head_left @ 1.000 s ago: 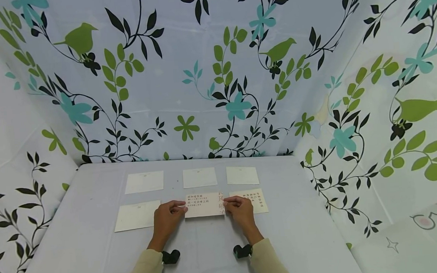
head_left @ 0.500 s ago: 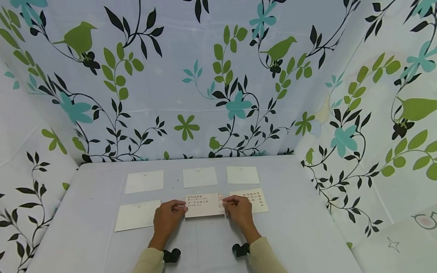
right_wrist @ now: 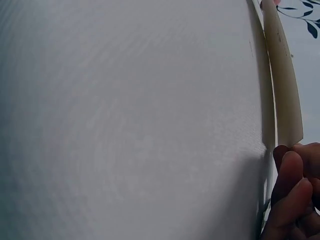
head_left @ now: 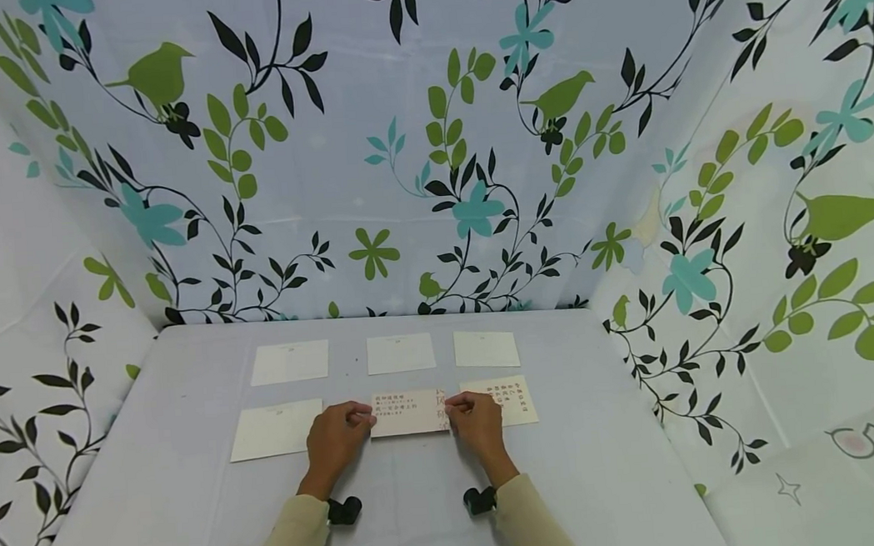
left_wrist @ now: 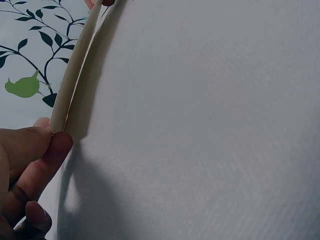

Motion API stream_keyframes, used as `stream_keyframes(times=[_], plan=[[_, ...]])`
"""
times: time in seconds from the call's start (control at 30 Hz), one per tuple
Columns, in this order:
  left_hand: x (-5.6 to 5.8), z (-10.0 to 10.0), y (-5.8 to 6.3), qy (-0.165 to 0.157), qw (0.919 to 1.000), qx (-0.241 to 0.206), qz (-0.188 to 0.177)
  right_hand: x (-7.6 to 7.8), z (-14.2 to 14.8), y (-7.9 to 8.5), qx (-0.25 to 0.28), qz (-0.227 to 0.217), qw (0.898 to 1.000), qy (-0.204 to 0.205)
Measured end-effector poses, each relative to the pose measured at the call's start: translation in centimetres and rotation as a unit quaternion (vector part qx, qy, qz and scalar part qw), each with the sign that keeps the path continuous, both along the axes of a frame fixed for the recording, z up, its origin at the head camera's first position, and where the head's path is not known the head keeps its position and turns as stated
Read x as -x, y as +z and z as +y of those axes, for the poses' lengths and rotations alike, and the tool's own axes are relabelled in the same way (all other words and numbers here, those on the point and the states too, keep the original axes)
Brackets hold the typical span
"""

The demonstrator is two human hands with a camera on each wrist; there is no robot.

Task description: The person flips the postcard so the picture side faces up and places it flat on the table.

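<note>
Between both hands is a cream card [head_left: 408,413] printed with several lines of text and larger reddish characters at its right end. My left hand [head_left: 337,443] pinches its left edge between thumb and fingers. At the opposite edge, my right hand [head_left: 480,431] pinches it too. Both wrist views show the card [left_wrist: 75,70] edge-on, slightly bowed and just above the white cloth, with a shadow beneath. Partly behind my right hand lies another printed card [head_left: 516,398]. A pale card [head_left: 275,431] with a tiny mark lies left of my left hand.
Three pale cards lie in a row farther back: a left card [head_left: 290,362], a middle card [head_left: 401,354] and a right card [head_left: 486,349]. The white-covered table [head_left: 197,521] ends at a patterned curtain [head_left: 289,190] behind and at the sides.
The held card looks tilted slightly flatter and a touch lower than before. Both hands keep their pinch in nearly the same place; the other cards have not moved.
</note>
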State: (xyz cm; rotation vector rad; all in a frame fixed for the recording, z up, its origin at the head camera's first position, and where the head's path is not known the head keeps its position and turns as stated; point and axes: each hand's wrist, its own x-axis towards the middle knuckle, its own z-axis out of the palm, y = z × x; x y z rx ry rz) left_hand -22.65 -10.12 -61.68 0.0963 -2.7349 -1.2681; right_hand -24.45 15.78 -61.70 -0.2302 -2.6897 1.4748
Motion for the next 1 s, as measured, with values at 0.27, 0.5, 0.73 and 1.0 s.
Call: stream_keyframes(times=[0.27, 0.5, 0.73, 1.0], plan=[[0.18, 0.08, -0.18, 0.001, 0.9999, 0.008, -0.014, 0.23, -0.1, -0.11, -0.049, 0.01, 0.999, 0.0], [0.2, 0.1, -0.15, 0.0, 0.9997, 0.015, -0.017, 0.19, -0.25, 0.05, -0.072, 0.012, 0.997, -0.008], [0.11, 0.1, 0.07, -0.001, 0.9996, 0.02, -0.018, 0.03, -0.51, 0.44, -0.095, 0.02, 0.995, -0.009], [0.14, -0.24, -0.19, -0.006, 0.9995, 0.025, -0.016, -0.32, -1.0, 0.55, -0.072, 0.029, 0.997, -0.009]])
